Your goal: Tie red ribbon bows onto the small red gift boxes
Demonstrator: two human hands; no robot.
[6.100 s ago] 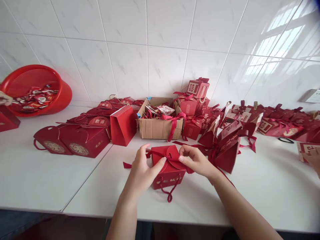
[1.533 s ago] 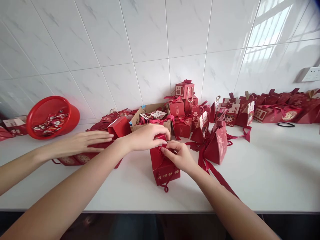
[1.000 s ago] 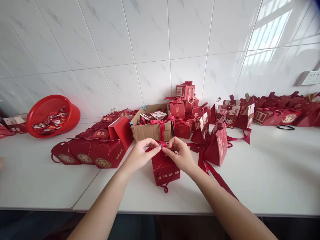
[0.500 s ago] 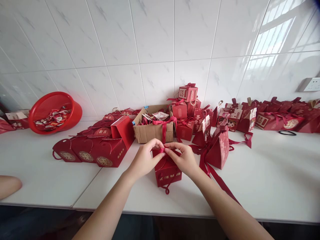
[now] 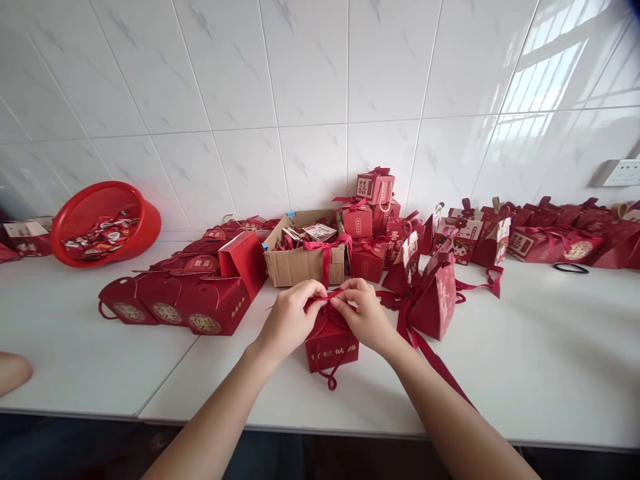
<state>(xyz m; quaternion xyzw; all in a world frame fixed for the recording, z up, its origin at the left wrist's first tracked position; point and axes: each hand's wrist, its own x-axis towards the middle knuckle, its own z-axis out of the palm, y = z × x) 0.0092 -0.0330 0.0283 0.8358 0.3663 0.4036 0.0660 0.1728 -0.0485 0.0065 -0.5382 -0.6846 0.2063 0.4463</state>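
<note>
A small red gift box (image 5: 331, 348) with gold characters stands on the white table in front of me, a twisted red cord handle (image 5: 332, 381) hanging down its near side. Over its lid, my left hand (image 5: 295, 313) pinches a red ribbon (image 5: 327, 300) between thumb and fingers. Close beside it, my right hand (image 5: 363, 312) pinches the same ribbon from the other side. The fingers partly cover the ribbon, so the shape of its knot or loop is hard to make out.
Red boxes (image 5: 215, 303) stand in rows to the left, near a red basin (image 5: 150, 230) of wrapped sweets. A cardboard box (image 5: 305, 267) sits behind my hands. To the right are a triangular red box (image 5: 434, 303), loose ribbon (image 5: 440, 367) and a black ring (image 5: 571, 268). A person's arm (image 5: 14, 372) shows far left.
Both hands stay at the lid with the ribbon pinched. The right fingers have curled more, and the ribbon lies flatter between the hands. The view has shifted slightly.
</note>
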